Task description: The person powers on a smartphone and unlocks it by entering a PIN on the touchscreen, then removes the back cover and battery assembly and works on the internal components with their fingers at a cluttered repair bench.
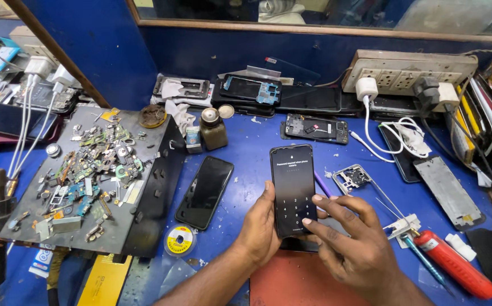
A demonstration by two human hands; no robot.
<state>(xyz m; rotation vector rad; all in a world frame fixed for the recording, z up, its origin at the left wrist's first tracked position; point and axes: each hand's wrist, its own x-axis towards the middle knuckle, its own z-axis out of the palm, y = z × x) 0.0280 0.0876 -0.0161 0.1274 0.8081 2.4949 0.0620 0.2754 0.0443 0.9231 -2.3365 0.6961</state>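
Head view: left hand (260,226) grips the lit smartphone (293,190) by its left edge and lower part, thumb along the side, fingers behind it; phone sits upright over the blue bench (246,141), centre of frame, keypad screen on. Right hand (350,241) holds nothing, fingers loosely spread, index tip touching the lower keypad near the bottom right of the screen, thumb hovering by the right edge.

Doing it well, my read: keep the left hand steady so the screen doesn't tilt, tap with one fingertip only, keep the other fingers off the glass to avoid stray presses.

Around: a second dark phone (205,191) lies flat just left, well apart from the hands. Solder wire spool (179,239) below it. Metal tray of small circuit scraps (87,170) far left. Brown bottle (213,128) behind. Bare phone frame (354,178) just right of the held phone. Red-handled tool (454,263) and white charger cable (399,136) right. Orange mat (297,283) under the wrists. Nothing blocks the screen; the frame and tool sit near the right elbow's path
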